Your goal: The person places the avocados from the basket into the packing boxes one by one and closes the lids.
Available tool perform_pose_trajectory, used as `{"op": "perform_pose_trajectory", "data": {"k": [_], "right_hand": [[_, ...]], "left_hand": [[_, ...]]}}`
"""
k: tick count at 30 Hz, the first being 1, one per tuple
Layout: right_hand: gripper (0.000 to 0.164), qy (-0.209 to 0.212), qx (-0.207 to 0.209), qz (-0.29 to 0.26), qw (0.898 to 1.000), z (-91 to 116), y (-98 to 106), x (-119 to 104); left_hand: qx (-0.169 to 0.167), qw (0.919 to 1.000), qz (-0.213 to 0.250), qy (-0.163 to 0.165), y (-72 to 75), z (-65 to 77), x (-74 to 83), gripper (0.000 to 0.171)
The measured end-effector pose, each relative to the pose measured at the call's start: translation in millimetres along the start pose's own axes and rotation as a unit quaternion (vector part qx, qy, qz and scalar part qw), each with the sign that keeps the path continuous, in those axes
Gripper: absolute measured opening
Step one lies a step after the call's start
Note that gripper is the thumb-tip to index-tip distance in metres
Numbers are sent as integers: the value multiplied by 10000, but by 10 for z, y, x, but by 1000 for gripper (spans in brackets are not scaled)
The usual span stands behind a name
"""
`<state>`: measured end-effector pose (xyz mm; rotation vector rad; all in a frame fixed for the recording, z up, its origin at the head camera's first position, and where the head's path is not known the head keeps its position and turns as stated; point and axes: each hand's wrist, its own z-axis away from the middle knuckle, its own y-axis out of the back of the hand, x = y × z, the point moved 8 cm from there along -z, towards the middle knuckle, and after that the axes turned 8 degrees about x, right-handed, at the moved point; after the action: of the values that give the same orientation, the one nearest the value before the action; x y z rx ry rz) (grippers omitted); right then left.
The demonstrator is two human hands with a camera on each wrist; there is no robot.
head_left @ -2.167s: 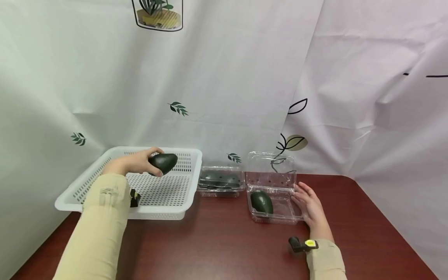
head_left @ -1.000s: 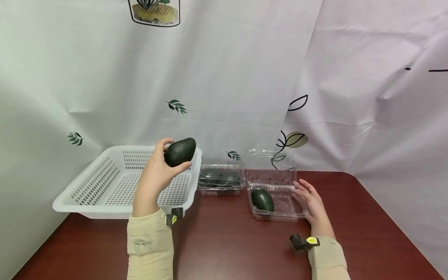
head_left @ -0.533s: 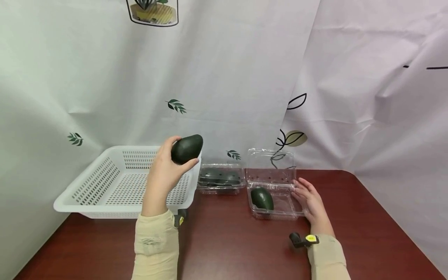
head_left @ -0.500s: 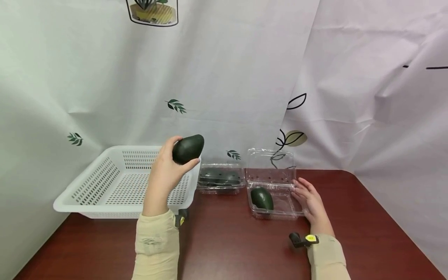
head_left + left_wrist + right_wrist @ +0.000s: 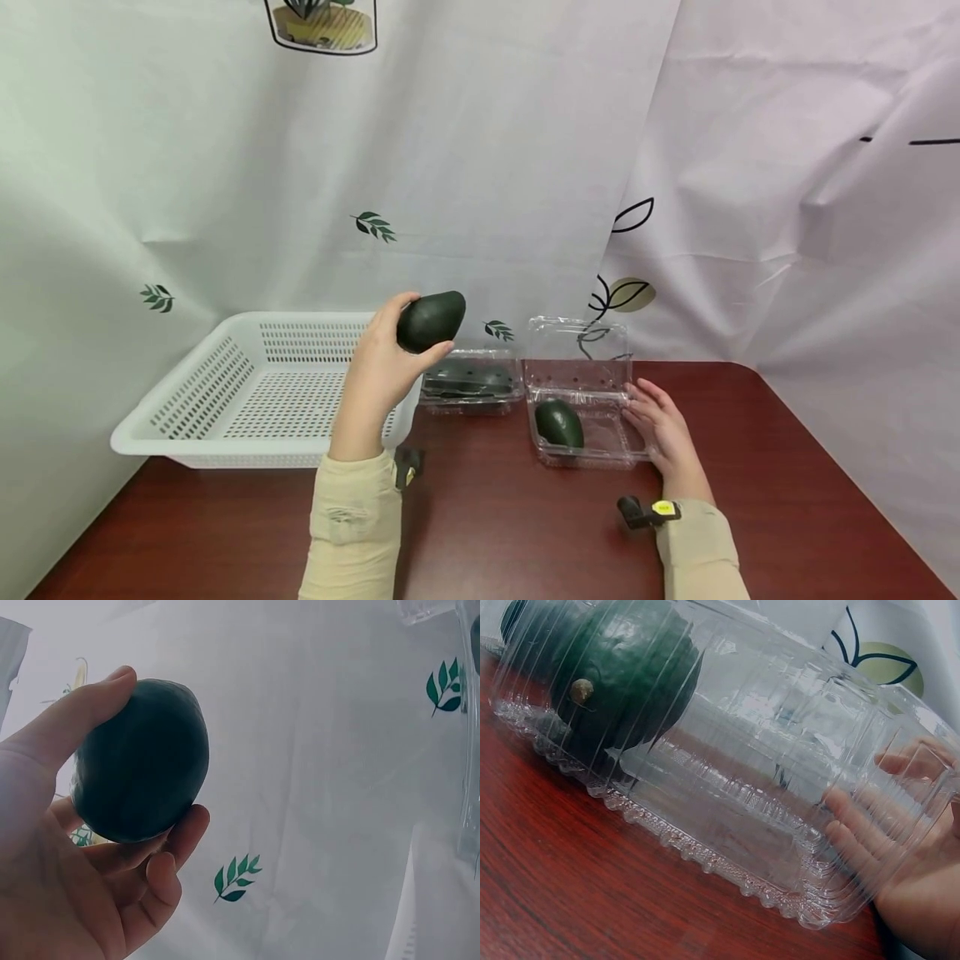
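Observation:
A dark green avocado (image 5: 432,322) is held up in the air by my left hand (image 5: 378,367), its thumb on one side and fingers on the other. The left wrist view shows the same avocado (image 5: 144,761) between thumb and fingertips. My right hand (image 5: 667,429) rests its extended fingers against the right side of a clear plastic clamshell box (image 5: 606,435) whose lid stands raised. Inside that box, in the left half, lies another avocado (image 5: 558,423). The right wrist view shows the fingers (image 5: 862,825) through the clear wall.
A white perforated plastic basket (image 5: 262,458) stands at the left. Between it and the raised-lid box sits a closed clear box (image 5: 474,407) with dark avocados inside. A pale printed cloth (image 5: 480,167) hangs behind the red-brown table (image 5: 510,533).
My left hand has lifted the avocado out from over the basket and carried it rightwards, now in front of the closed box. The right hand stays at the raised-lid box.

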<state>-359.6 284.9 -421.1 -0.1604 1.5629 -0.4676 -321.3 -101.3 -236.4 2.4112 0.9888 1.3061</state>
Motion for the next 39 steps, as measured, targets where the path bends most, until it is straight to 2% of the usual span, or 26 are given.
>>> {"op": "perform_pose_trajectory", "data": {"k": [4,17,24,31,35,39], "right_hand": [[48,-3,1,17,10000,-6,-10,-6],[40,-69,123,-22,9999,-15,14,-9],[45,-138,197,32,9997,-3,12,12],[45,-158,254,58,9995,-14,20,29],[36,-143,265,48,9995,-17,28,35],[40,-75,254,32,9996,-24,40,36]], "left_hand": [[-22,10000,70,-4,-63,3,28,71],[-125,9992,360,155,-326,19,145,72],[-270,9982,497,218,-501,58,234,72],[-278,9986,444,-47,-645,89,359,70],[-400,9983,396,-177,-745,114,414,70],[-568,9971,429,-268,-856,141,464,72]]}}
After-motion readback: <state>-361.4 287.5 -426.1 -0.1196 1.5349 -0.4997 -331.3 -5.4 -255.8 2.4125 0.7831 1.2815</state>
